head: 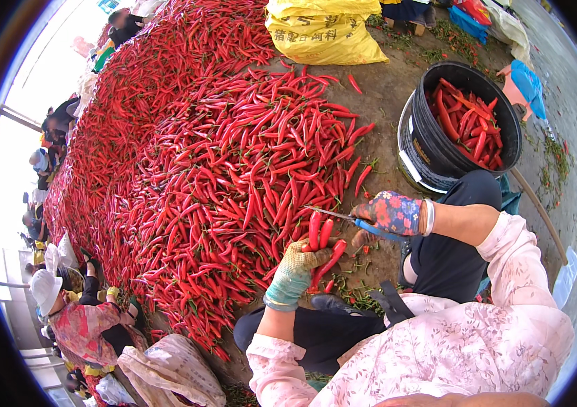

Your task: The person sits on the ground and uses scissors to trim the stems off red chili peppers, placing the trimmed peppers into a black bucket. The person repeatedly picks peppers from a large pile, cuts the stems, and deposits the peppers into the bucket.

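In a dotted, yellow-and-teal work glove, my left hand (296, 272) grips a few red chili peppers (325, 235) whose ends stick out past the fingers. My right hand (387, 216), in a floral glove, holds blue-handled scissors (377, 230). Their pointed metal blades reach left, just above the held peppers; whether the blades are apart is hard to tell. A large heap of red chili peppers (247, 173) rises directly in front of both hands. Cut green stems (352, 292) litter the ground below my right hand, near my shoe.
By my right knee stands a black bucket (423, 137) partly filled with red peppers. A yellow woven sack (324, 35) sits at the heap's far side. A co-worker in a white hat (46, 287) sits at left, near a whitish sack (179, 369). Other people line the heap's far edge.
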A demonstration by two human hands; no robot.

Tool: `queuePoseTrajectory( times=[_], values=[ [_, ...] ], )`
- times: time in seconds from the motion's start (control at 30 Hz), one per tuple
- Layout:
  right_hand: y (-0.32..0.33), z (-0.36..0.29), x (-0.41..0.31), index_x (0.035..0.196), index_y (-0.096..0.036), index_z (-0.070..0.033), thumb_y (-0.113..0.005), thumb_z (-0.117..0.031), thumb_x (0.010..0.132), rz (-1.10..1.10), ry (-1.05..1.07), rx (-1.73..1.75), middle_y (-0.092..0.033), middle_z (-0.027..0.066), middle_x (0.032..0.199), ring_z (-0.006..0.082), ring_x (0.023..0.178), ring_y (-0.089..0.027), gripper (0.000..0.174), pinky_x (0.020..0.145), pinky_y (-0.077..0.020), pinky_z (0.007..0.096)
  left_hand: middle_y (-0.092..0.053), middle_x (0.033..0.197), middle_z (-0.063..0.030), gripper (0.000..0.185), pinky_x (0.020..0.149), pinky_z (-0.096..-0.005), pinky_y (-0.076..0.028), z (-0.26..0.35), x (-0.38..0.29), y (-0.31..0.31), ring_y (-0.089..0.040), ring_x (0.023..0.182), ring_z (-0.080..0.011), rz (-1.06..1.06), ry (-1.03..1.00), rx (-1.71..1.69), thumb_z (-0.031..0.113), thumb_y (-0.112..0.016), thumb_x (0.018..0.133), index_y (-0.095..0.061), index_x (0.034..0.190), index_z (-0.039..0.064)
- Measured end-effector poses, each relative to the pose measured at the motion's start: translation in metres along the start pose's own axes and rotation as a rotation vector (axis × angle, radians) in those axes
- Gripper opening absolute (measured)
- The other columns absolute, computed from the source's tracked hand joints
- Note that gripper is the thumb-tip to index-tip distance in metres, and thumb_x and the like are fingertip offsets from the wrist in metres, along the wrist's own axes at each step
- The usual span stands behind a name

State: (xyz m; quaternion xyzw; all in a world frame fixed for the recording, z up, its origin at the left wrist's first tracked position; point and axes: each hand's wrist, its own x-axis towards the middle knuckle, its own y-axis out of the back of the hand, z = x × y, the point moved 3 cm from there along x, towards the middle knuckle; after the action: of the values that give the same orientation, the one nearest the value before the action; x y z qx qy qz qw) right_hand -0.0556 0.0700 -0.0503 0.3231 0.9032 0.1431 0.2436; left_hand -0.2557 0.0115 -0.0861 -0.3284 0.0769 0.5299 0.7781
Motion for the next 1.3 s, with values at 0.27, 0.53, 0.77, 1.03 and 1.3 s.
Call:
queuePoseTrajectory(
  times=[0.27,0.53,0.77,1.03,1.3],
  values=[
    [0.004,0.018,0.015,0.098,-0.064,-0.012,-0.06,-0.04,0.08,0.098,-0.21,-0.209,-0.063,0.0043,0.071,0.011,0.062,-0.059,0.034,0.056,-0.0461,0.0286,-0.062,0.096,-0.0102,0.034,0.078,-0.0259,-0.046,0.007,-0.053,-0.011,-0.059,0.088,-0.0154,0.23,-0.297,-0.087,0.009,-0.065,0.076,-0.057,0.105,-0.007],
    [-0.035,-0.004,0.0,0.108,-0.056,-0.006,-0.059,-0.029,0.084,0.032,-0.043,-0.22,-0.062,0.0034,0.067,0.0097,0.055,-0.057,0.034,0.05,-0.0438,0.0243,-0.062,0.094,-0.0125,0.045,0.057,-0.0253,-0.049,-0.13,-0.321,-0.019,-0.061,0.071,-0.0172,1.397,-0.627,-0.275,0.02,-0.06,0.08,-0.048,0.117,-0.003],
    [-0.032,-0.048,0.013,0.1,-0.057,-0.003,-0.061,-0.032,0.082,-0.034,0.265,-0.655,-0.062,0.0054,0.064,0.0122,0.054,-0.059,0.034,0.046,-0.0433,0.0271,-0.06,0.096,-0.0123,0.038,0.067,-0.0349,-0.05,-0.342,-0.408,-0.068,-0.06,0.082,-0.025,2.11,0.379,-0.457,0.011,-0.062,0.077,-0.053,0.112,-0.002],
    [-0.023,-0.024,0.07,0.094,-0.059,-0.003,-0.061,-0.043,0.08,-0.329,-0.371,-0.255,-0.063,0.006,0.068,0.0128,0.058,-0.061,0.042,0.053,-0.0492,0.0269,-0.063,0.095,-0.0098,0.029,0.072,-0.0278,-0.047,-0.238,-0.213,0.05,-0.06,0.08,-0.0183,1.438,-0.178,-0.009,0.012,-0.057,0.079,-0.06,0.106,0.001],
    [-0.065,0.047,0.1,0.094,-0.06,-0.004,-0.057,-0.052,0.078,-0.361,-0.322,-0.308,-0.063,0.0143,0.075,0.0259,0.072,-0.063,0.05,0.064,-0.0479,0.0327,-0.058,0.063,-0.0088,0.042,0.037,-0.029,-0.036,-0.228,-0.007,0.185,-0.053,0.045,-0.0173,1.251,0.146,-0.675,0.039,-0.06,0.08,-0.06,0.079,-0.004]
  ],
)
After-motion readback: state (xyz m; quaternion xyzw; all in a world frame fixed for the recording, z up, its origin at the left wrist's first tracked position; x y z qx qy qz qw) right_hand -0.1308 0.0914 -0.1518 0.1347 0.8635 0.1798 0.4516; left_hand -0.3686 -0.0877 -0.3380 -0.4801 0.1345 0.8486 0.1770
